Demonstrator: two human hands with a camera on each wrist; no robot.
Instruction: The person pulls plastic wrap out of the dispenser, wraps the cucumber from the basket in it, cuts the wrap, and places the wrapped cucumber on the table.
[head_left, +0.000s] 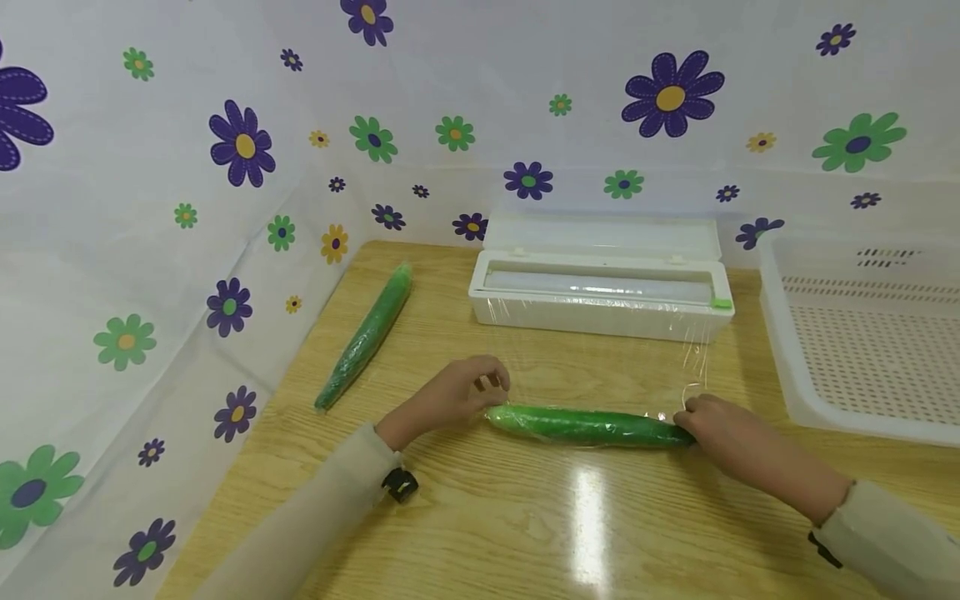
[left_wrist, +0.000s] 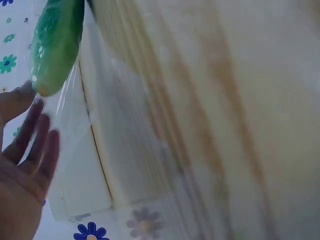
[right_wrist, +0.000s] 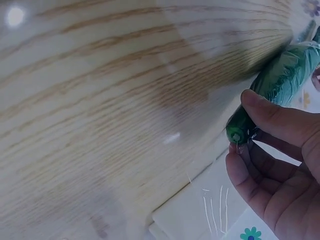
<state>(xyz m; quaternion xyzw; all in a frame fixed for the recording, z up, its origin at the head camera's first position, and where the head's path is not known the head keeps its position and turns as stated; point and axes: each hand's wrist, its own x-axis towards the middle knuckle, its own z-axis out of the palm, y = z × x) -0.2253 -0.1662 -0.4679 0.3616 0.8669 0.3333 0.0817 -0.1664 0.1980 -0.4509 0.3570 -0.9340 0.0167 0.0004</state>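
A green cucumber point(head_left: 585, 426) wrapped in clear cling film lies crosswise between the two hands, its pale end to the left. My right hand point(head_left: 726, 433) grips the dark stem end, thumb on one side and fingers on the other, as the right wrist view shows. At the pale tip, the thumb and forefinger of my left hand point(head_left: 467, 392) pinch the film; the other fingers are slightly bent. A sheet of cling film point(head_left: 697, 358) stretches from the cucumber back to a white dispenser box point(head_left: 600, 318), whose lid stands raised over the film roll point(head_left: 600, 286).
Another cucumber point(head_left: 367, 337), with a shiny film-like surface, lies slanted on the wooden table point(head_left: 480, 533) at the left. At the right stands a white perforated basket point(head_left: 789, 367). A green slider point(head_left: 722, 304) sits at the box's right end. Flower-patterned sheeting point(head_left: 585, 50) borders the table.
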